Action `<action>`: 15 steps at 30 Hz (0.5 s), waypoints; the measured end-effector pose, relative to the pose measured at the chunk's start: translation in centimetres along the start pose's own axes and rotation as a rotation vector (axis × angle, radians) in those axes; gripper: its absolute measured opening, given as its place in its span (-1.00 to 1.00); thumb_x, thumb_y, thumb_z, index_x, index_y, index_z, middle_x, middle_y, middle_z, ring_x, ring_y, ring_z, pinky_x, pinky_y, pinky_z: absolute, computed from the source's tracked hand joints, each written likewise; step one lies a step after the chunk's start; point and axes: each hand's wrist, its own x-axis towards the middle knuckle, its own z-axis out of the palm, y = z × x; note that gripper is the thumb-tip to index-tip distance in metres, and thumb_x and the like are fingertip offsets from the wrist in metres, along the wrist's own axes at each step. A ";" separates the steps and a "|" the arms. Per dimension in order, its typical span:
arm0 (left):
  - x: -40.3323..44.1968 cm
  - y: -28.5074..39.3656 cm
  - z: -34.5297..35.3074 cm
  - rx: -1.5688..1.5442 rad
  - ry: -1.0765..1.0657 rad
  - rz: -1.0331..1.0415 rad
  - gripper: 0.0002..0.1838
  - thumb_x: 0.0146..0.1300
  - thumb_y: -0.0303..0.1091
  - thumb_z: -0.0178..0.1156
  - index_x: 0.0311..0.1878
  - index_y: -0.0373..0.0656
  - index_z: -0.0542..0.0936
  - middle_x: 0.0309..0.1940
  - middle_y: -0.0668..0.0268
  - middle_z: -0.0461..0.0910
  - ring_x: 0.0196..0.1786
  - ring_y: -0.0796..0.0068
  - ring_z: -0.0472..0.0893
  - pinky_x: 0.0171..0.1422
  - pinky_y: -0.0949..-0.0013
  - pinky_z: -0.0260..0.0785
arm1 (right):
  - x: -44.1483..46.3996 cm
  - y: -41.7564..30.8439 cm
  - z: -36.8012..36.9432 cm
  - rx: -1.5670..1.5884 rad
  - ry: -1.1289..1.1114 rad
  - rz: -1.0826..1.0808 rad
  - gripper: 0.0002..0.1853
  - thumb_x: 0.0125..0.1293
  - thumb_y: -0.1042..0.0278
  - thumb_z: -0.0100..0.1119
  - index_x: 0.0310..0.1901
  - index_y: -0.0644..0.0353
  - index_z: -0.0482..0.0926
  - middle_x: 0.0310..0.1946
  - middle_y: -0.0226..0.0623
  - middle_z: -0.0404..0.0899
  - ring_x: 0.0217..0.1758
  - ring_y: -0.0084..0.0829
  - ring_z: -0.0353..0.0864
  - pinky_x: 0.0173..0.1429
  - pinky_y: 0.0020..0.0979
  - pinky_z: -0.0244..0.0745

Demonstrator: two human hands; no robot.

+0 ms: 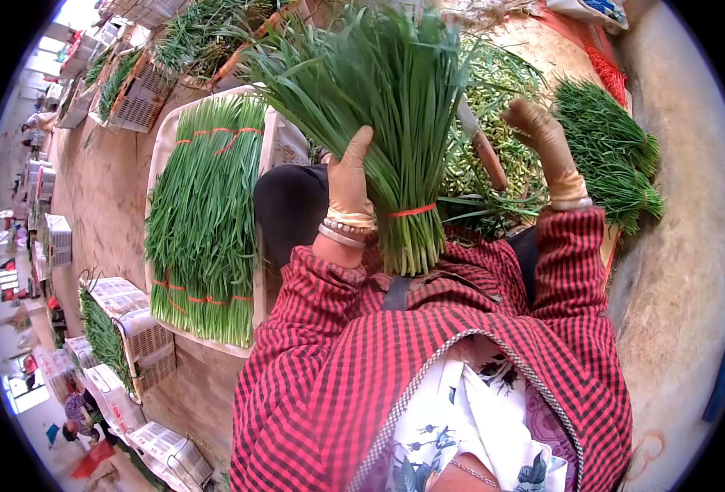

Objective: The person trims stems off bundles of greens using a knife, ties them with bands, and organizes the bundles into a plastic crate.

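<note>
L hand (348,184) grips green bunch (403,148), stems down, fingers hidden behind; R hand (547,143), well R of bunch, part open, nothing held. Red band (412,211) on nr stem ends; banded bunches (207,197) pack crate (268,135) L of L hand, this one's outside; amt left, can't tell

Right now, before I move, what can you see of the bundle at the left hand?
The bundle has long, flat green leaves narrowing to paler stems. A red band circles it near the stem ends. It stands roughly upright, leaves fanning up and leftward, stem ends down at the lap; firm contact there is unclear. The left hand holds its left side, thumb in front.
</note>
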 end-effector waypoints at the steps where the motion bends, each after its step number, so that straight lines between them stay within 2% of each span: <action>1: -0.1 0.0 0.2 0.139 0.040 0.066 -0.63 0.24 -0.43 0.28 0.10 -0.28 0.48 -0.06 0.20 0.61 -0.13 0.31 0.67 -0.03 0.26 0.61 | -1.8 -0.9 1.3 -0.068 -0.119 -0.046 -0.69 0.32 0.05 0.26 -0.12 0.12 0.65 -0.28 -0.40 0.68 -0.20 -0.57 0.62 -0.10 -0.53 0.48; 2: 0.2 -0.5 0.0 0.181 0.025 0.138 -0.65 0.23 -0.46 0.29 0.07 -0.29 0.52 -0.07 0.22 0.62 -0.13 0.38 0.65 -0.05 0.34 0.58 | -2.2 -0.5 2.5 -0.142 -0.214 0.008 -0.75 0.32 0.16 0.28 -0.15 0.16 0.67 -0.34 -0.41 0.68 -0.22 -0.61 0.61 -0.15 -0.54 0.49; 3: 0.2 -0.6 0.1 0.189 0.026 0.130 -0.65 0.23 -0.46 0.29 0.07 -0.29 0.52 -0.07 0.22 0.62 -0.13 0.38 0.65 -0.05 0.34 0.58 | -4.2 -1.2 5.4 -0.226 -0.215 -0.095 -0.72 0.24 0.17 0.35 -0.18 0.21 0.68 -0.31 -0.28 0.70 -0.25 -0.46 0.67 -0.09 -0.47 0.57; 4: 0.2 -0.7 0.3 0.243 -0.018 0.130 -0.68 0.23 -0.46 0.29 0.05 -0.30 0.54 -0.08 0.23 0.63 -0.13 0.39 0.65 -0.06 0.36 0.56 | -5.3 -0.2 7.7 -0.404 -0.153 -0.535 -0.83 0.20 0.27 0.35 -0.25 0.16 0.70 -0.32 -0.27 0.69 -0.19 -0.38 0.68 -0.02 -0.40 0.57; 5: 0.0 -0.9 0.6 0.296 -0.063 0.130 -0.70 0.24 -0.46 0.28 0.03 -0.31 0.57 -0.10 0.24 0.64 -0.13 0.41 0.65 -0.07 0.38 0.55 | -5.6 -1.1 9.3 -0.706 -0.176 -0.922 -0.88 0.14 0.33 0.32 -0.28 0.12 0.67 -0.30 -0.31 0.67 -0.04 -0.29 0.65 0.19 -0.26 0.50; 7: -0.5 -1.0 1.4 0.296 -0.084 0.166 -0.73 0.24 -0.47 0.27 -0.01 -0.32 0.59 -0.12 0.25 0.65 -0.15 0.41 0.65 -0.10 0.39 0.54 | -4.9 -0.3 10.7 -0.870 -0.216 -1.168 -0.89 0.12 0.37 0.28 -0.30 0.11 0.63 -0.24 -0.39 0.65 0.11 -0.25 0.57 0.36 -0.14 0.34; 9: -0.7 -0.5 1.3 0.195 -0.019 0.047 -0.74 0.23 -0.49 0.26 -0.02 -0.32 0.59 -0.12 0.23 0.65 -0.15 0.40 0.66 -0.10 0.38 0.55 | -3.5 -0.1 9.5 -0.951 -0.231 -1.167 -0.89 0.13 0.36 0.25 -0.29 0.09 0.60 -0.20 -0.43 0.62 0.14 -0.29 0.53 0.41 -0.11 0.27; 10: -0.7 -0.3 0.9 0.173 -0.031 0.036 -0.73 0.22 -0.50 0.24 0.00 -0.32 0.57 -0.10 0.20 0.64 -0.16 0.37 0.67 -0.07 0.35 0.57 | -3.4 0.4 9.1 -0.939 -0.249 -1.115 -0.84 0.12 0.41 0.29 -0.23 0.07 0.61 -0.19 -0.45 0.62 0.19 -0.28 0.52 0.45 -0.07 0.17; 15: -0.3 -0.9 0.3 0.048 -0.022 -0.043 -0.68 0.24 -0.52 0.18 0.06 -0.32 0.50 -0.09 0.17 0.62 -0.13 0.30 0.67 -0.03 0.28 0.59 | -4.0 1.2 8.2 -0.951 -0.205 -1.053 -0.87 0.19 0.29 0.25 -0.22 0.04 0.60 -0.22 -0.45 0.61 0.15 -0.30 0.52 0.46 -0.07 0.14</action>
